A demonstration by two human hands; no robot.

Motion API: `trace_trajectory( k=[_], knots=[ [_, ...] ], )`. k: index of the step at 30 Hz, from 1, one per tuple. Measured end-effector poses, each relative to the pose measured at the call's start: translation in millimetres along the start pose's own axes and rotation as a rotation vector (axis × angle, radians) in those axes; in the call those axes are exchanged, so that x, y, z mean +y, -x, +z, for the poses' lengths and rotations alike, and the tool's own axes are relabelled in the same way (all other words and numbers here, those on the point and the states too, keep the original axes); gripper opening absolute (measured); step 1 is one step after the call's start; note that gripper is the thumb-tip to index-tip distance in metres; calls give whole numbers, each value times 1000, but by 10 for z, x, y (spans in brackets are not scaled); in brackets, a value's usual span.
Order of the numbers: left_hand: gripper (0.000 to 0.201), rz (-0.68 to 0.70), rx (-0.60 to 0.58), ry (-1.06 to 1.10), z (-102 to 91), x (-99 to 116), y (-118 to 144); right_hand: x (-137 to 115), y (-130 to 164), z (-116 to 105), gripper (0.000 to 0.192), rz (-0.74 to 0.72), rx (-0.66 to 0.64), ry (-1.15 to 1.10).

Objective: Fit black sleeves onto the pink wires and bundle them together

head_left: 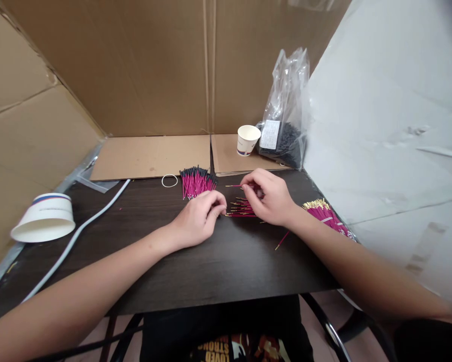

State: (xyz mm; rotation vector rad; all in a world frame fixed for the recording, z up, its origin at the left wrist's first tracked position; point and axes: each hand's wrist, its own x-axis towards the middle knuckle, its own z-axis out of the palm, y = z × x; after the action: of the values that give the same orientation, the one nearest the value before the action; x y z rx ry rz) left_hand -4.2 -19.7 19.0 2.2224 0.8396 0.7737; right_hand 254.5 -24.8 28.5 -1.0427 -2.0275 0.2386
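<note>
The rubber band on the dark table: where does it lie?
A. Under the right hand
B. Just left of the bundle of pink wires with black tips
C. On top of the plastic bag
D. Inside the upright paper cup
B: the rubber band lies flat on the table, just left of the bundle of pink wires with black tips, apart from both hands.

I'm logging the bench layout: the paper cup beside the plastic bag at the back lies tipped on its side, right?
No. The head view shows the paper cup beside the plastic bag standing upright, mouth up. The tipped one is the cup at far left.
</note>
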Motion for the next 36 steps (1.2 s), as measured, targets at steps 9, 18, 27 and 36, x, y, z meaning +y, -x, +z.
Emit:
trace_trajectory(
  k=[9, 18, 27, 36],
  knots=[
    [13, -243, 200, 426, 29, -42, -64, -117, 25, 6, 11, -131, 45, -79],
    [14, -248, 188, 450, 53, -32, -47, -100, 28, 16, 10, -151, -7, -69],
    [14, -258, 183, 443, 58, -16, -48, -90, 29, 20, 10, -160, -39, -49],
    [14, -232, 185, 442, 76, -2, -29, -96, 47, 38, 10, -173, -113, -41]
  ],
)
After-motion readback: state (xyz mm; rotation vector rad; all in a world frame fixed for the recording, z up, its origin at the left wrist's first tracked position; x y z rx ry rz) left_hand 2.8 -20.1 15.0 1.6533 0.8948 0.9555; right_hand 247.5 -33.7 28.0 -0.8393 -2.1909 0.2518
